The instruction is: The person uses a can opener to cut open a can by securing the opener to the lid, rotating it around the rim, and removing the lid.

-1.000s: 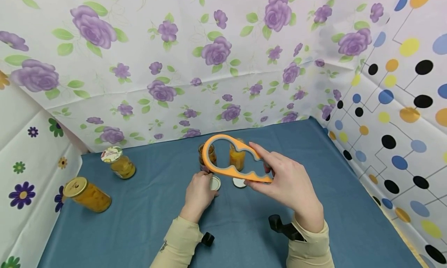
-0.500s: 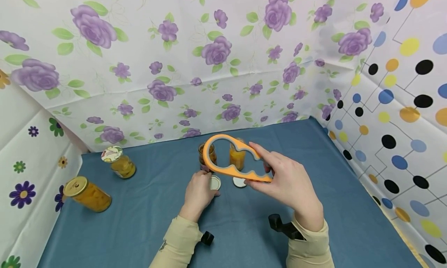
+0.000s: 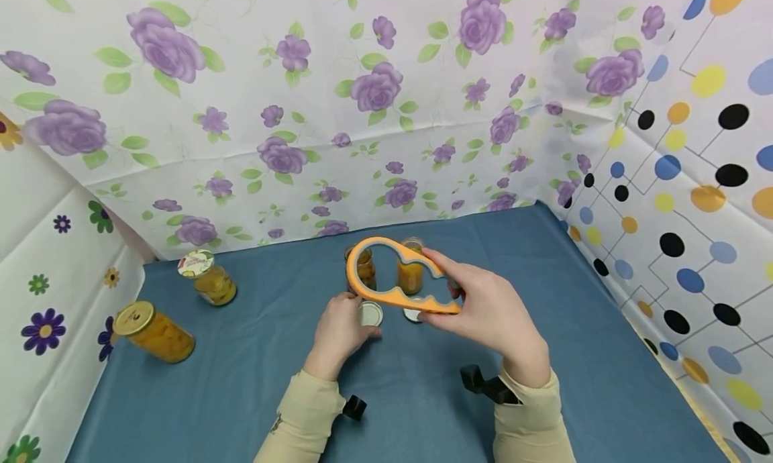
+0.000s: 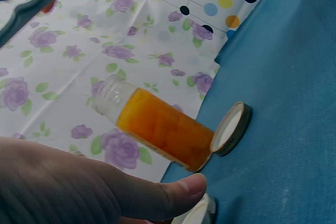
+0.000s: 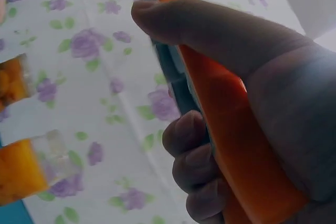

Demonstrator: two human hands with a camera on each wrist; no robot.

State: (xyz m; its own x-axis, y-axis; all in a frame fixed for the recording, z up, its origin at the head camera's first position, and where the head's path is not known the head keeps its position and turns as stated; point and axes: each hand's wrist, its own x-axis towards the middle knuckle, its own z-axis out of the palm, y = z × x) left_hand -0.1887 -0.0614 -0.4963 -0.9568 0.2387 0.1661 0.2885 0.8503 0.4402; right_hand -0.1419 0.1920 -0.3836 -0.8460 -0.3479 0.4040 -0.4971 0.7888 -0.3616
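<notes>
My right hand (image 3: 492, 309) grips the handle ends of an orange-and-grey jar opener (image 3: 395, 295), held up in front of two uncovered jars. In the right wrist view the thumb and curled fingers wrap round the orange handle (image 5: 210, 93). My left hand (image 3: 338, 332) is down at the cloth, its thumb and fingers about a white-lined jar lid (image 3: 371, 314); its fingertips are partly hidden. Behind that hand stands a jar of brownish preserves (image 3: 365, 270), seen through the opener's loop. The jar of orange preserves (image 4: 163, 127) stands upright to its right, a second lid (image 4: 231, 128) at its foot.
Two capped jars stand at the left: a taller one with a gold lid (image 3: 158, 335) and a smaller one with a patterned lid (image 3: 214, 285). Blue cloth (image 3: 272, 282) covers the table. Patterned sheets (image 3: 241, 114) rise behind and on both sides.
My right hand and the jar opener have shifted slightly left. The left hand has stayed at the lid, with only a tiny shift. The jars stand where they were.
</notes>
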